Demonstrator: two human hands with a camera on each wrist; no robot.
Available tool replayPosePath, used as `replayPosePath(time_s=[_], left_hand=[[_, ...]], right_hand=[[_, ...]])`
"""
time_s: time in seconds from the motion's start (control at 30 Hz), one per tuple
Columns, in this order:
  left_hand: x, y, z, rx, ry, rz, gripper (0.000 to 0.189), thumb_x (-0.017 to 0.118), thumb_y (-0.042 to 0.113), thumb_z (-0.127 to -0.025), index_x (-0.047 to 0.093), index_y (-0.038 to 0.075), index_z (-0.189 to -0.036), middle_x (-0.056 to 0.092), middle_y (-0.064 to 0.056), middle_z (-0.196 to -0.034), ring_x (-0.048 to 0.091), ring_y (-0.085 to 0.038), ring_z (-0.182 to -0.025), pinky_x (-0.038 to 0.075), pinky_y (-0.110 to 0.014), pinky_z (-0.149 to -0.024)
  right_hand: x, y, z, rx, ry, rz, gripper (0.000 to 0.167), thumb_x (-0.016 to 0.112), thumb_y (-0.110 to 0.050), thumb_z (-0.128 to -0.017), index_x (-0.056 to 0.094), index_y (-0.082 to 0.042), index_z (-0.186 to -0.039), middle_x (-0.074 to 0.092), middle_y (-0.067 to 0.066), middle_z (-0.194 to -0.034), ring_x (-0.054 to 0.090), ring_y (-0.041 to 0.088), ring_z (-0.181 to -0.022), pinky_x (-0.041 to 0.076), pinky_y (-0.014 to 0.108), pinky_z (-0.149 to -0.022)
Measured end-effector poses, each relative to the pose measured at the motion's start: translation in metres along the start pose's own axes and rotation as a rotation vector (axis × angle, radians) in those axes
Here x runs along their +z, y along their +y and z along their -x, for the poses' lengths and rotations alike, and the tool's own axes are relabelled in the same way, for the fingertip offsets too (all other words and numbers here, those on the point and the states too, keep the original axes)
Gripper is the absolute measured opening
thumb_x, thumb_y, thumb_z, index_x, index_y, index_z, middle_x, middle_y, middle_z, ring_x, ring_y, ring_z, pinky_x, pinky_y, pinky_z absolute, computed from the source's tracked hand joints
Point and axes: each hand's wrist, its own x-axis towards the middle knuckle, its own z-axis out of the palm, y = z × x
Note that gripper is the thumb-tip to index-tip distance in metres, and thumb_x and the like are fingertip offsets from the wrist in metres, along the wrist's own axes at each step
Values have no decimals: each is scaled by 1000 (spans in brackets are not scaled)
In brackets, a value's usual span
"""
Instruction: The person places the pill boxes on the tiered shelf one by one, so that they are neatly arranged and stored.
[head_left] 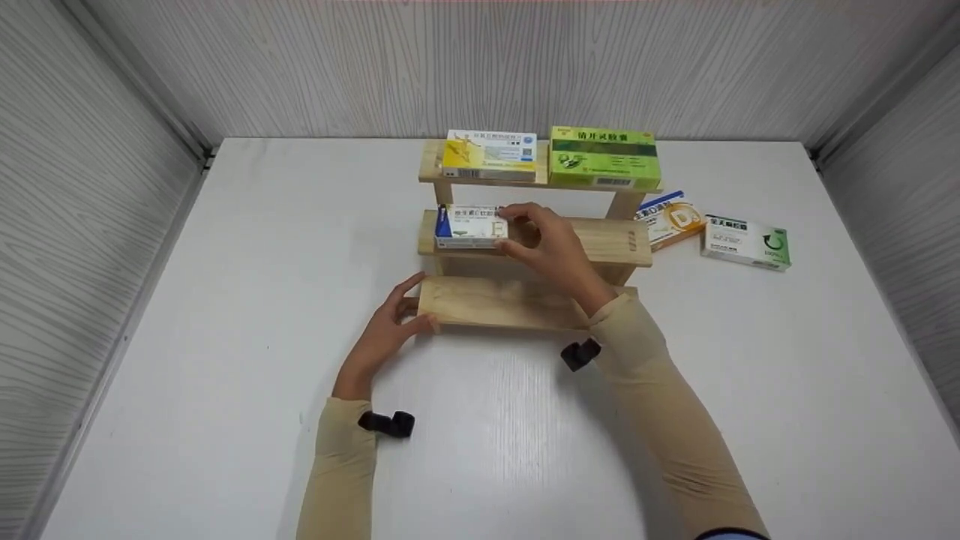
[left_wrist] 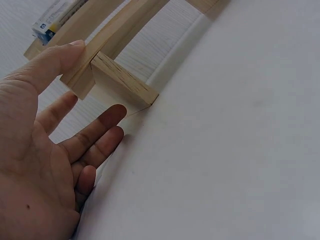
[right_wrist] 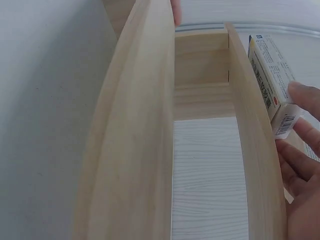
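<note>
A three-tier wooden display rack [head_left: 510, 301] stands on the white table. On the left end of its middle tier lies a white and blue medicine box [head_left: 469, 227] marked with an E. My right hand [head_left: 551, 244] pinches this box by its right end, thumb at the front and index finger at the back. In the right wrist view the medicine box [right_wrist: 272, 82] shows its barcode end beside the fingers. My left hand [head_left: 386, 330] grips the left end of the bottom tier between thumb and index finger; the other fingers [left_wrist: 95, 137] stay off the wood.
The top tier bears a yellow and white medicine box [head_left: 491, 155] and a larger green box [head_left: 604, 159]. Right of the rack, an orange and white box [head_left: 670, 221] and a white and green box [head_left: 746, 241] lie on the table. Grey wood-grain panels enclose three sides.
</note>
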Motion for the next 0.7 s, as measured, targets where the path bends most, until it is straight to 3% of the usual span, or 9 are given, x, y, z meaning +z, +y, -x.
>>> replayPosePath(time_s=[0.17, 0.5, 0.7], left_hand=[[0, 1, 0, -7, 6, -19, 75, 69, 22, -90, 28, 23, -153, 55, -21, -132, 51, -32, -122, 28, -51, -111], [1, 0, -1, -12, 5, -11, 76, 70, 22, -89, 28, 24, -153, 55, -20, -132, 52, -30, -120, 33, -48, -107], [1, -1, -1, -12, 6, -12, 75, 69, 22, -90, 28, 23, -153, 54, -20, -134, 53, -30, -120, 39, -43, -102]], right_hand=[[3, 2, -2, 19, -9, 39, 42, 74, -21, -86, 61, -8, -124, 62, 8, -124, 56, 20, -106, 45, 34, -91], [5, 1, 0, 6, 13, 151, 45, 74, -26, -85, 61, -10, -125, 63, 6, -127, 56, 21, -117, 41, 36, -102], [2, 4, 3, -9, 3, 65, 47, 74, -28, -86, 59, -10, -127, 57, 7, -136, 49, 21, -130, 34, 35, -111]])
